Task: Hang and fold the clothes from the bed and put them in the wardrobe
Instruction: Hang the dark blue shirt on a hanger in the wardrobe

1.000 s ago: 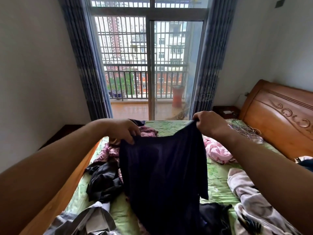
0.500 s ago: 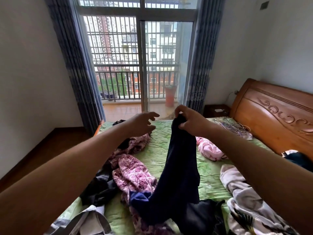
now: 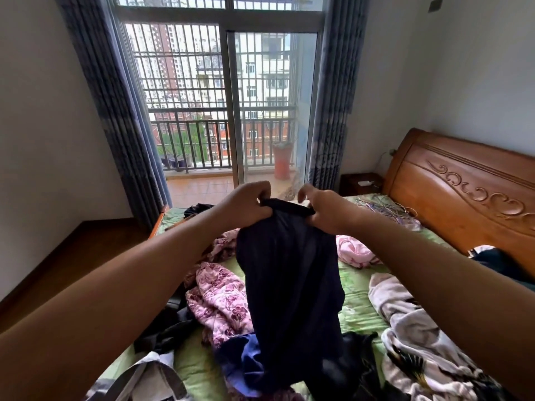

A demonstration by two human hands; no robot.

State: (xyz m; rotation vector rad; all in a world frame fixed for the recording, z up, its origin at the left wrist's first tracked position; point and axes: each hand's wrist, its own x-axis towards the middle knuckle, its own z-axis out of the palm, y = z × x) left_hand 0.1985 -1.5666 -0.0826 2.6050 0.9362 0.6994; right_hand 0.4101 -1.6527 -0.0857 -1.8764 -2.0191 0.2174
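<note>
A: Your left hand (image 3: 246, 204) is back on the dark garment (image 3: 289, 270). A moment earlier it hangs open beside the cloth while your right hand (image 3: 327, 211) alone carries it.

B: Yes, and look how close your hands are now. Both meet at the centre of the frame, fingers curled over the top edge, with only a short stretch of hem between them. A second back you hold that same edge spread wide.

A: So I judge you are regripping, not yet folding. The garment hangs straight down from your hands through the middle of the frame. Its lower end is bunched on the bed (image 3: 356, 311) at the bottom centre, among other dark clothes.

B: The pile around it is unchanged. The pink floral piece (image 3: 220, 299) lies left of centre, and the wire hangers (image 3: 385, 206) lie right of centre by the headboard (image 3: 463, 198).

A: That matters to you. If this piece goes on a hanger, they lie just beyond your right hand. If you fold it, you need the edge spread again first.

B: No wardrobe shows in this view, so the putting-away is all ahead of you.
</note>
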